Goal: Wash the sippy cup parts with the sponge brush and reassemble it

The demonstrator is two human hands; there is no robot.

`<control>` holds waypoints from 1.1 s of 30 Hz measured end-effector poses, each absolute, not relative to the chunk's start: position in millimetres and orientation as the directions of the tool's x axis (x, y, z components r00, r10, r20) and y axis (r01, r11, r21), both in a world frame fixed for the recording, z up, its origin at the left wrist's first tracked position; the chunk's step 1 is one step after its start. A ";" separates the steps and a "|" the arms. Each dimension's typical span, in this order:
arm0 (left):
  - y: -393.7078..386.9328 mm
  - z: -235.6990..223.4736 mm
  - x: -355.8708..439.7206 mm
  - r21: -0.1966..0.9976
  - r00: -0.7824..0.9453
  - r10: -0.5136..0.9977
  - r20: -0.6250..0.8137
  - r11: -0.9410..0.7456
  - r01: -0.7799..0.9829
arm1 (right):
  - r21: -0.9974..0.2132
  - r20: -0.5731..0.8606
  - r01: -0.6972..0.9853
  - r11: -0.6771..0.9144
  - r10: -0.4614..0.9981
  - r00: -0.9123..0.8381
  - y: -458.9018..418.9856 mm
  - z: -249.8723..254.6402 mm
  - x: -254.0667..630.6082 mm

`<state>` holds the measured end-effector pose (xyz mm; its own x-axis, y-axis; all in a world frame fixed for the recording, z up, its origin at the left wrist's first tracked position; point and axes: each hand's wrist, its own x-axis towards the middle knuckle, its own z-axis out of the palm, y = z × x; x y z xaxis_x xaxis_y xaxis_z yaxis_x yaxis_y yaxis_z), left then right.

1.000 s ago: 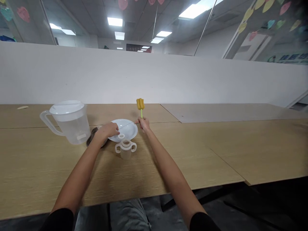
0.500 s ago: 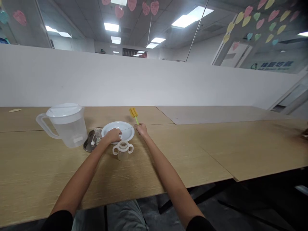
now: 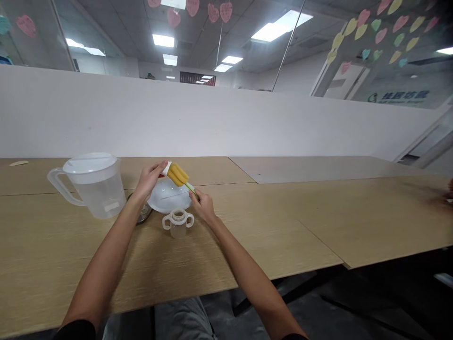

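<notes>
My right hand is closed around the green handle of a sponge brush with a yellow head. My left hand grips a small white cap-like piece, with a bit of red showing below it. The brush head meets the edge of this piece; how far it reaches inside is hidden. Beneath both hands is a white bowl. In front of the bowl stands an open clear baby cup with two white handles. A metal tray is mostly covered by my left forearm.
A large translucent jug with a lid stands at the left. Behind the wooden table rises a white partition wall. A blurred hand shows at the far right edge.
My left hand has risen out of the bowl with the white piece. My right hand has brought the brush left and tilted its head against that piece.
</notes>
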<state>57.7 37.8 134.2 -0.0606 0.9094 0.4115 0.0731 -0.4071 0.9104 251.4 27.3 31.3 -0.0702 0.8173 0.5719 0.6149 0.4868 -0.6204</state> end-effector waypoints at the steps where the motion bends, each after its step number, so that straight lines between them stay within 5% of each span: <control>1: 36.0 134.6 60.1 0.904 -0.062 0.905 0.422 -0.414 0.104 | -0.594 0.572 0.645 0.480 0.816 -0.081 26.1 31.8 251.9; 7: 32.0 131.5 69.9 0.786 0.037 0.848 0.529 -0.506 0.356 | -0.506 0.594 0.721 0.473 0.798 -0.107 24.7 30.7 260.5; 15: 12.4 143.4 57.1 0.475 0.313 0.703 0.638 -0.680 0.558 | -0.600 0.540 0.678 0.424 0.840 -0.047 30.7 26.7 265.6; 22: 19.8 132.6 39.5 0.400 0.136 0.665 0.734 -0.586 0.704 | -0.664 0.590 0.652 0.366 0.792 0.157 31.5 25.9 267.5; 29: 5.4 61.4 -11.7 0.435 -0.204 0.563 0.801 -0.313 0.844 | -0.688 0.549 0.666 0.288 0.806 0.219 35.9 17.0 268.5; 33: 2.3 30.3 -29.0 0.452 -0.176 0.667 0.724 -0.267 0.851 | -0.674 0.541 0.689 0.268 0.814 0.212 35.5 16.1 267.8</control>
<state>-29.0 2.3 30.3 -0.1758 0.6665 0.7245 0.8509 -0.2672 0.4523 267.8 35.5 16.1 0.2121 0.8140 0.5408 0.6886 0.2682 -0.6737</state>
